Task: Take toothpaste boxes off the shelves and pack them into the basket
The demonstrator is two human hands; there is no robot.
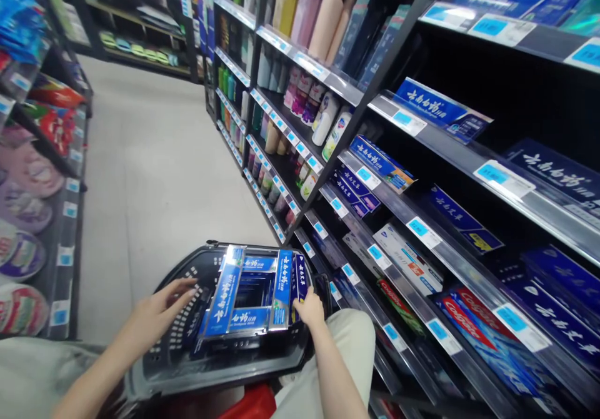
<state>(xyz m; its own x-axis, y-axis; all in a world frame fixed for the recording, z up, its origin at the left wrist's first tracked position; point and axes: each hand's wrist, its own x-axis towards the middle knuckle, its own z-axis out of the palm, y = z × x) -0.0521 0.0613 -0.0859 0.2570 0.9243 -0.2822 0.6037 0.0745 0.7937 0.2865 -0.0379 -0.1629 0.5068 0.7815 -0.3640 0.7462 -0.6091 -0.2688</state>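
Observation:
A black plastic shopping basket (187, 350) rests on my lap, filled with several blue toothpaste boxes (225, 291) lying and leaning across each other. My left hand (159, 311) lies flat with fingers spread on the basket's left rim and inner wall, next to the boxes. My right hand (309, 309) grips the right end of the blue boxes near the basket's right rim, fingers curled on one upright box (300, 278).
To my right, dark shelves (422, 219) carry blue and red toothpaste boxes with price tags; further along stand bottles (323, 119). On the left a rack (42, 219) holds packaged goods. A grey floor aisle (150, 175) runs ahead.

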